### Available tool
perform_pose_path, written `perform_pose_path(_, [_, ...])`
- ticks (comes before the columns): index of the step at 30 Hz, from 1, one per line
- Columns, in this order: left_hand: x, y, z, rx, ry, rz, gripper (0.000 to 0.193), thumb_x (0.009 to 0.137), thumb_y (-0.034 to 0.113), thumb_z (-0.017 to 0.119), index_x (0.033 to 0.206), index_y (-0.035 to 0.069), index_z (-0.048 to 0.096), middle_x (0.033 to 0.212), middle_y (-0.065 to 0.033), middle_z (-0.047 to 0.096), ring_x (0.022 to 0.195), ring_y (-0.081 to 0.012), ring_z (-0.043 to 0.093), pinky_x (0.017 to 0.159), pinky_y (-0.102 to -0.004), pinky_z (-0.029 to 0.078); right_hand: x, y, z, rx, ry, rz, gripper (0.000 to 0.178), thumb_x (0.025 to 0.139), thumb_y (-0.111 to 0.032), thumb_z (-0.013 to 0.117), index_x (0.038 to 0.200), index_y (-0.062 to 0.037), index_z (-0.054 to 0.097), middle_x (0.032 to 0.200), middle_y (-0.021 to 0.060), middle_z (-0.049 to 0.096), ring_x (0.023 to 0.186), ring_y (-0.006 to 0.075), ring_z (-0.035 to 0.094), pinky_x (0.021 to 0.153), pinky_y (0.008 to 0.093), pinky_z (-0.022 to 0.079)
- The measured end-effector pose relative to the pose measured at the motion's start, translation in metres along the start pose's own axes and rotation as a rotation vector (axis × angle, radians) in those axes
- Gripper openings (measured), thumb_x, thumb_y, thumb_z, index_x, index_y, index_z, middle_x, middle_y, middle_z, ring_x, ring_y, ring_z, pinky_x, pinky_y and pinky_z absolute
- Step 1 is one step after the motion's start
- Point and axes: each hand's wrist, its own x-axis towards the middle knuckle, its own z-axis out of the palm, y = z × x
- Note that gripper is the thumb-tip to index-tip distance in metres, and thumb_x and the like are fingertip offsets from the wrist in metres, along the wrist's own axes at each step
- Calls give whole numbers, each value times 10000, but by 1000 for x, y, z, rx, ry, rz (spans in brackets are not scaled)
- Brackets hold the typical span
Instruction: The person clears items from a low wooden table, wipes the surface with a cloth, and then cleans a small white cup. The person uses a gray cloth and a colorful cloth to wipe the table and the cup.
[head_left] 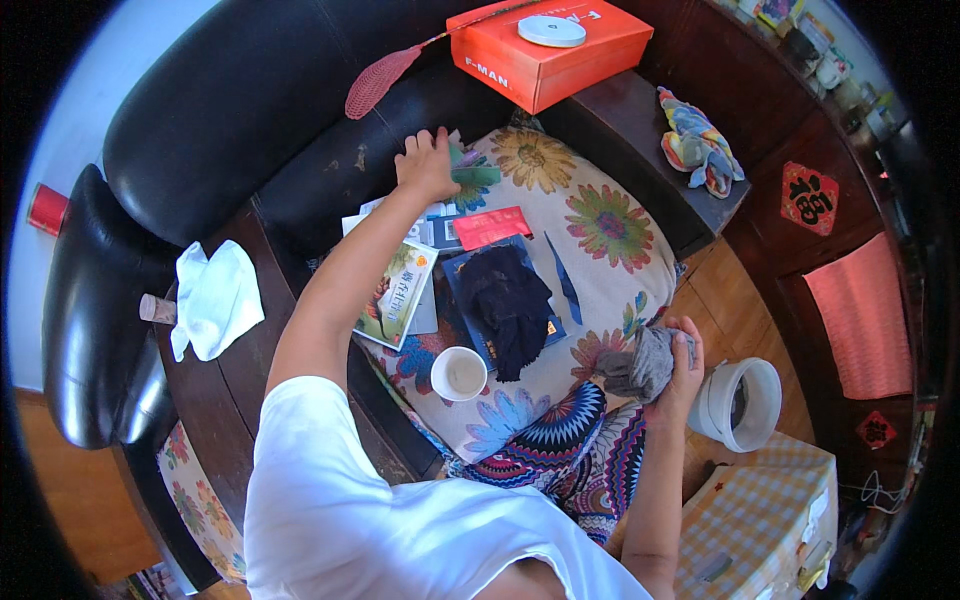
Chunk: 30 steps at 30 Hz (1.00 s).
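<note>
the flowered cushion (545,208) lay beside spread left fingers (442,141), hold unclear; right fingers (684,326) curled round grey cloth (636,366), likely bunched for grip.

Black cushioned sofa (200,130), dark wooden cabinet (752,115), pale wall (90,110); wood-toned floor (715,290), light glinting off an armrest (90,290)

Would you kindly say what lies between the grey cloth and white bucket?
The right hand, holding the grey cloth; the head view shows this.

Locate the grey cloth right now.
In the head view, the grey cloth is right of centre, in the right hand, left of the white bucket.
</note>
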Motion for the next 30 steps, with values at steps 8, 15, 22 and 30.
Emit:
perform_pose_path(8, [8,-7,10,-40,-43,87,792,664,294,850,1354,72,531,1335,-168,514,1246,-373,513,961,-542,518,-9,10,-37,-42,74,60,328,1002,-135,676,1310,-37,620,1199,104,686,1099,210,666,951,360,563])
perform_pose_path(15, [38,44,5,153,-228,207,854,679,315,823,1470,219,515,1359,-137,599,1253,-355,583,965,-572,496,-18,17,-52,-74,97,80,290,1012,-139,663,1286,-49,631,1178,90,681,1026,189,673,895,337,565])
perform_pose_path(22, [58,31,5,181,-423,357,642,765,324,771,1386,237,638,1280,-161,663,1172,-364,665,958,-502,553,-28,-2,-56,-98,122,43,257,1012,-122,660,1256,-45,635,1185,90,688,1035,172,659,913,321,544])
perform_pose_path(30, [29,-30,-18,-583,326,366,378,890,268,772,1164,48,632,1060,-167,693,986,-350,708,840,-430,556,-21,-3,-76,-74,140,5,302,1024,-156,645,1310,-64,605,1148,80,660,1051,203,672,908,362,572])
